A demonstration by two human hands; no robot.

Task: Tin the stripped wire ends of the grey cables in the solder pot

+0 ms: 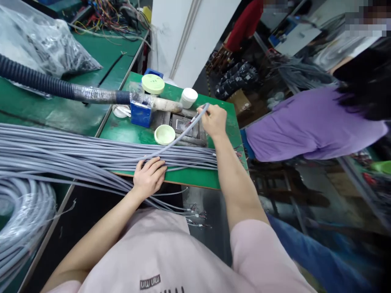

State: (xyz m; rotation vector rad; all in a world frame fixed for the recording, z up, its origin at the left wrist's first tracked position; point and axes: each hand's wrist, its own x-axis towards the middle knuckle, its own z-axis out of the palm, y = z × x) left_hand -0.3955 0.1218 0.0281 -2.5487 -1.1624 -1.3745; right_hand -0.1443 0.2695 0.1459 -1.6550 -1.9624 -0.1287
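My right hand [215, 120] is closed round a single grey cable [186, 131] near its end. Thin coloured wires at that end point down over a small dark metal unit [200, 132] with a shiny square pool [184, 127], apparently molten solder. From there the cable slopes down left to the bundle of grey cables [100, 154] lying along the green table. Palm down, my left hand [149, 177] rests across this bundle, its fingers laid over the cables and slightly apart. What lies under its palm is hidden.
A ribbed hose [39, 81] ends above the metal unit, beside a blue box [141, 114]. Near it are a pale green dish [165, 134], a round lid [153, 83] and a white jar [188, 97]. Coiled cable [27, 215] lies left; a person in purple [305, 126] is at right.
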